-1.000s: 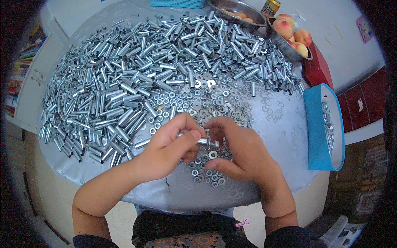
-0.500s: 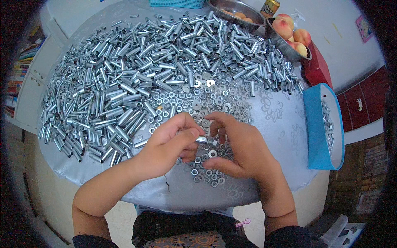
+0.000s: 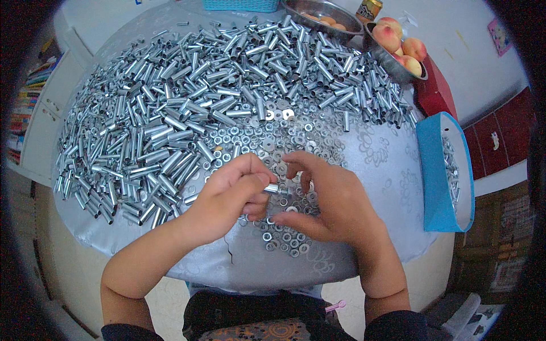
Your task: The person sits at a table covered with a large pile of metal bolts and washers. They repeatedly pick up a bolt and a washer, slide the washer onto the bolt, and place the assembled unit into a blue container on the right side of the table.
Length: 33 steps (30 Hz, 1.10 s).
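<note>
My left hand (image 3: 227, 199) is closed around a shiny metal sleeve (image 3: 272, 188), whose end pokes out past the thumb and forefinger toward the right. A blurred narrower tip seems to extend from that end. My right hand (image 3: 340, 202) hovers just right of the sleeve, fingers and thumb spread in a C shape, apart from it. Beneath both hands lie loose nuts and washers (image 3: 286, 238). Beyond and to the left spreads a large heap of metal sleeves (image 3: 193, 94). My palm hides most of the held piece.
A blue box (image 3: 433, 176) with metal parts inside stands at the right table edge. At the back right are a metal bowl of peaches (image 3: 392, 65), another bowl (image 3: 324, 25) with egg-like things, a can (image 3: 369, 9) and a red box (image 3: 435, 91). A blue basket (image 3: 242, 4) sits at the far edge.
The held sleeve's end sits slightly further left, and its tip now looks blurred. My right thumb has shifted slightly left; both hands otherwise keep their places.
</note>
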Tool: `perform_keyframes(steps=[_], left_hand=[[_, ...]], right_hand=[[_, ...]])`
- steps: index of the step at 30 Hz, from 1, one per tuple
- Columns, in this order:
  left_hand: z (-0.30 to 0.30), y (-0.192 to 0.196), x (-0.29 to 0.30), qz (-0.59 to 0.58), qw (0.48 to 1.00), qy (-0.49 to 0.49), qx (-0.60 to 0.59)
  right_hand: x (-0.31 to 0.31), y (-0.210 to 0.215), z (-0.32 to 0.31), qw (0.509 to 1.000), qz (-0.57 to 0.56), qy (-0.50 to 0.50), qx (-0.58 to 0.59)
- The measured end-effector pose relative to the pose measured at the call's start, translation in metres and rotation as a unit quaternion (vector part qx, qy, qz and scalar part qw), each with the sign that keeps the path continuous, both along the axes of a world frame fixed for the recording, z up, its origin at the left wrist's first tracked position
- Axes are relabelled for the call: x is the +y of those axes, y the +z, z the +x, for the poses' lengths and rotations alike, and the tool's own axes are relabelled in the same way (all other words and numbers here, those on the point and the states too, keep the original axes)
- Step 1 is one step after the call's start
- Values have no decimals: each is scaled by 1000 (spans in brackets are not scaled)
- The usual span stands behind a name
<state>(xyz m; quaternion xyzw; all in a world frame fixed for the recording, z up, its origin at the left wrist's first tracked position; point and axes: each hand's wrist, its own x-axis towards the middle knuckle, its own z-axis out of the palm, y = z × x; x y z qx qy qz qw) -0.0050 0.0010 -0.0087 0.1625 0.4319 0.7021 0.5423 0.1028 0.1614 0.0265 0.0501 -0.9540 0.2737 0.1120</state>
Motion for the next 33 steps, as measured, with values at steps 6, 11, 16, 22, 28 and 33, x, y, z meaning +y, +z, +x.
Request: perform_keyframes(steps=[6, 11, 16, 22, 28, 33], left_hand=[[0, 0, 0, 1, 1000, 7, -23], [0, 2, 2, -12, 1000, 16, -1], [1, 1, 2, -34, 998, 26, 41], [2, -1, 2, -20, 999, 45, 16], [0, 0, 1, -20, 999, 26, 21], [2, 1, 2, -29, 997, 31, 60]], right_hand=[[0, -2, 0, 1000, -1, -14, 22], [-1, 2, 0, 999, -17, -20, 38], [9, -6, 1, 997, 18, 48, 65], [-2, 3, -2, 995, -53, -19, 85], [10, -8, -2, 989, 0, 74, 129], [8, -15, 0, 991, -36, 63, 109]])
